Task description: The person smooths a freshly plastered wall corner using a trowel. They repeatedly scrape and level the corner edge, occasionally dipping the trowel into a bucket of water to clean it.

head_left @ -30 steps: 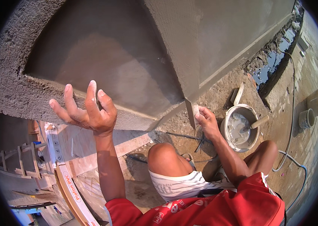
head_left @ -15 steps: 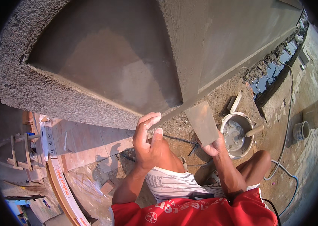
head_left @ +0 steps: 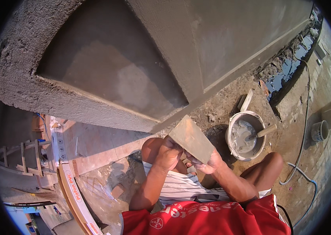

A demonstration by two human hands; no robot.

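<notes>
A flat rectangular plastering float, grey with a brownish smear, is in front of my body, its flat face turned up. My right hand grips it from below at the near right end; any handle is hidden under the plate. At its left corner my left hand is closed, with the fingertips against the edge and partly hidden. Just beyond the float rises the grey plastered wall corner, with a smooth recessed panel to its left. No part of the float touches the wall.
To the right stands a bucket of wet grey mix, a wooden-handled tool leaning in it. Behind it lies a small board. A hose curves along the right, near another bucket. A long carton lies left.
My left hand has come down from the wall corner to the float. My right hand has shifted left, turning the float across my front.
</notes>
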